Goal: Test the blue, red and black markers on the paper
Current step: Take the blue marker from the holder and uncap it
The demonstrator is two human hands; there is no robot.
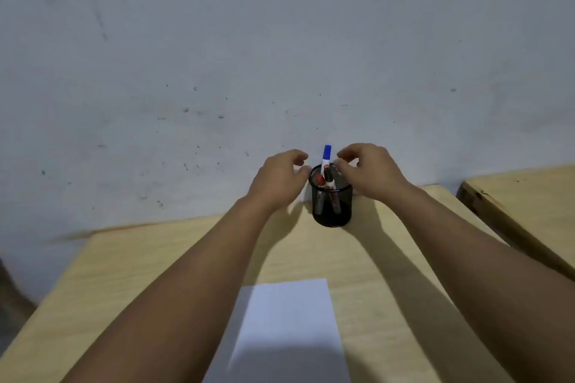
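Observation:
A black mesh pen cup (332, 208) stands at the far edge of the wooden desk, close to the wall. A blue-capped marker (326, 156) sticks up out of it; a red marker (320, 179) and a black marker (329, 179) lean lower inside. My left hand (280, 179) hovers just left of the cup's rim, fingers curled and apart, holding nothing. Just right of the rim is my right hand (367, 169), fingertips pinched loosely near the blue marker, with nothing in them. A white sheet of paper (286, 329) lies flat on the desk near me.
The light wooden desk (149, 274) runs up to a scuffed grey wall (280, 56). A second desk (525, 196) stands to the right across a narrow gap. My forearms stretch over the desk on both sides of the paper.

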